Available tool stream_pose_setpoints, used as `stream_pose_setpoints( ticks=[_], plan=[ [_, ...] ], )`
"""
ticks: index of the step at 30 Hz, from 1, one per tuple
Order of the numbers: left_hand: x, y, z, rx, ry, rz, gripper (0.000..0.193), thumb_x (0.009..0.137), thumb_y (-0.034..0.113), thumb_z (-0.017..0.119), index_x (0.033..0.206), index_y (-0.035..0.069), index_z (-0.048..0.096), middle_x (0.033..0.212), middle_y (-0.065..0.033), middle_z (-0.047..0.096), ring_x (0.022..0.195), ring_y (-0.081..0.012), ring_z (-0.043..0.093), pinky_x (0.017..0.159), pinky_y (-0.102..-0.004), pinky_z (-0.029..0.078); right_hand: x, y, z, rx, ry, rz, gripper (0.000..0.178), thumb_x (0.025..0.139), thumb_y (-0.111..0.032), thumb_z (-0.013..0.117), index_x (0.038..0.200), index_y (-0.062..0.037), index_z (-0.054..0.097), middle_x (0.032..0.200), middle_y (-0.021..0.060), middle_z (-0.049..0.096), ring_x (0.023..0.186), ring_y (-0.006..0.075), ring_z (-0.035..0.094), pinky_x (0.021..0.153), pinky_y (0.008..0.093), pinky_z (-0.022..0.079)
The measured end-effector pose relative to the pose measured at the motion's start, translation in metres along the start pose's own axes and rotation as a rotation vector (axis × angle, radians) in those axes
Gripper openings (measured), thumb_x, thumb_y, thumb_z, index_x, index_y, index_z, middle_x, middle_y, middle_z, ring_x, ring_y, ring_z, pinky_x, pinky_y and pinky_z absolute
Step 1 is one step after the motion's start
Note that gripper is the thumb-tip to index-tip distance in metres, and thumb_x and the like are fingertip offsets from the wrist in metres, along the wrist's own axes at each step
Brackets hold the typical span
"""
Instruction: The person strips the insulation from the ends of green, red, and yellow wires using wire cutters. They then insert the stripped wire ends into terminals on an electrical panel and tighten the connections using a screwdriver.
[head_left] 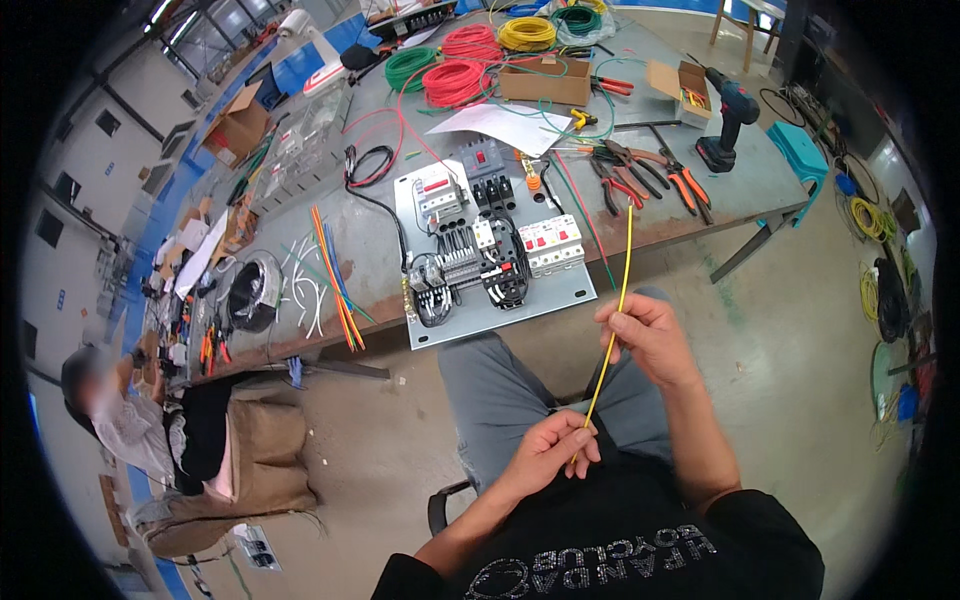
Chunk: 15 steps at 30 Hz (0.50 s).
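A straight length of yellow wire (605, 368) slants across my lap, held in both hands. My left hand (552, 447) pinches its lower end, and my right hand (650, 335) grips it higher up, with the upper end rising free past the table edge. In front of me a metal mounting plate (440, 332) lies at the table's edge. It carries a white breaker with a red switch (438, 195), a row of white breakers (550, 245), a black contactor (503, 270) and a terminal block (458, 252) with black wiring. Neither hand touches the plate.
Right of the plate lie several pliers and cutters (640, 170), with a cordless drill (728, 120) standing beyond. Coils of red (460, 82), green and yellow wire sit at the back by a cardboard box (545, 82). Cut coloured wires (335, 275) lie left. Another person (130, 420) sits at far left.
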<state>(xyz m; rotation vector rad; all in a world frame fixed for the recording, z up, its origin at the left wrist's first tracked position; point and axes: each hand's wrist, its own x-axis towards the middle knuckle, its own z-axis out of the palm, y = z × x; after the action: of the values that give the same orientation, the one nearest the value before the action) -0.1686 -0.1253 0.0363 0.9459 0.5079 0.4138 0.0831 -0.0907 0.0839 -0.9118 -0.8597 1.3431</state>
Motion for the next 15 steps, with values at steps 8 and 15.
stream_pose_setpoints(
  ticks=[8,15],
  plan=[
    [0.014,0.003,-0.004,0.052,0.037,-0.034,0.018,0.111,0.019,0.054,0.118,0.003,0.061,0.093,-0.0075,0.072,0.068,-0.0103,0.066,0.057,-0.0227,0.048,0.01,0.012,-0.017,0.007,0.046,0.014,0.021,0.102,-0.015,0.068,0.111,0.0032,0.072,0.086,0.0093,0.072,0.068,0.0134,0.066,0.06,0.026,0.055],
    [0.027,0.017,-0.013,0.1,0.045,-0.028,0.02,0.112,0.02,0.053,0.12,0.003,0.061,0.09,-0.0034,0.07,0.069,-0.0077,0.065,0.059,-0.0204,0.047,0.027,-0.013,-0.024,0.002,0.087,-0.054,0.019,0.102,-0.012,0.067,0.111,0.0036,0.072,0.087,0.0086,0.072,0.067,0.0127,0.066,0.062,0.0244,0.054]
  ],
)
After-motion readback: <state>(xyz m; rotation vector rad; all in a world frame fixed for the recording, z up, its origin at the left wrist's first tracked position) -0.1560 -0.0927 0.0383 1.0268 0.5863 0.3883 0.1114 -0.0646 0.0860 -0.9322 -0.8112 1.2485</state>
